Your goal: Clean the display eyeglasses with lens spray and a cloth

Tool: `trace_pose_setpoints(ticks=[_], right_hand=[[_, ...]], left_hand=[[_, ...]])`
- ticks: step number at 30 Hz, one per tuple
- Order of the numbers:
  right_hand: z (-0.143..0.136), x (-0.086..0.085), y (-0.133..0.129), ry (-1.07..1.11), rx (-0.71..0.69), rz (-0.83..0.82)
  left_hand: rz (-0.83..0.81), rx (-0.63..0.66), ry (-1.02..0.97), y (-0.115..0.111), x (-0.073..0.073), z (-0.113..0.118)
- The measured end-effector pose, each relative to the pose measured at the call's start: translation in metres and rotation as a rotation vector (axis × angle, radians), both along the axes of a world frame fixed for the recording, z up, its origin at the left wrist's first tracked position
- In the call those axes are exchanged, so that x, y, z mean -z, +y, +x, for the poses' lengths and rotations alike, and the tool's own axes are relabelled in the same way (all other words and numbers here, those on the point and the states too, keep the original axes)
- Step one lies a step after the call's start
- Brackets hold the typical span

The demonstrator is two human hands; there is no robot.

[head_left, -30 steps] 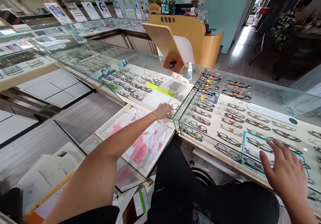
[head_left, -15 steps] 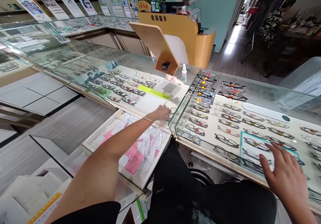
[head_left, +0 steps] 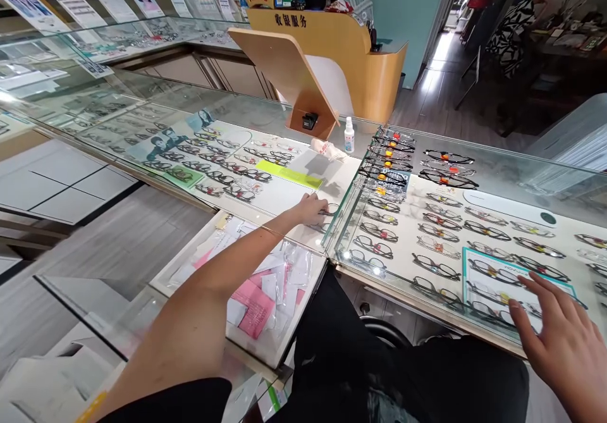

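- The glass counter (head_left: 502,186) and the yellow desk (head_left: 332,50) behind it sit lower-left in view than half a second ago, as the head has turned slightly.
- The open drawer (head_left: 246,284) of pink and white papers shows more of its length now.
- The right hand (head_left: 564,341) has slid right and down, fingers spread wide and flat on the glass, holding nothing.
- The left hand (head_left: 310,209) stays inside the case, fingers pinched on a pair of glasses (head_left: 328,210) lying on the white shelf beside the glass partition.
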State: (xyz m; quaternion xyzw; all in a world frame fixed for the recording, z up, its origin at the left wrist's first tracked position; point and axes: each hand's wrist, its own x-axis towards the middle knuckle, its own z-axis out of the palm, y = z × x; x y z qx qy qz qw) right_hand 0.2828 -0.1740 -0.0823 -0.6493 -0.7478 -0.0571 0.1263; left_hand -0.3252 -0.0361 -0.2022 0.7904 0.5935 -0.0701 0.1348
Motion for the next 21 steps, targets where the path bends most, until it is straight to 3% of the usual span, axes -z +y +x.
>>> trace_pose_setpoints(ticks=[7,12,17,21], right_hand=[[0.006,0.004,0.0,0.006,0.026,-0.014],[0.005,0.0,0.0,0.004,0.019,-0.032],[0.004,-0.002,0.0,-0.011,0.015,-0.016],[0.003,-0.002,0.001,-0.027,0.011,-0.013]], left_hand=[[0.097,0.107,0.025,0.022,0.002,0.016],[0.11,0.124,0.056,0.021,0.0,0.017],[0.097,0.059,0.1,-0.009,-0.024,0.016],[-0.041,-0.029,0.16,-0.059,-0.056,0.015]])
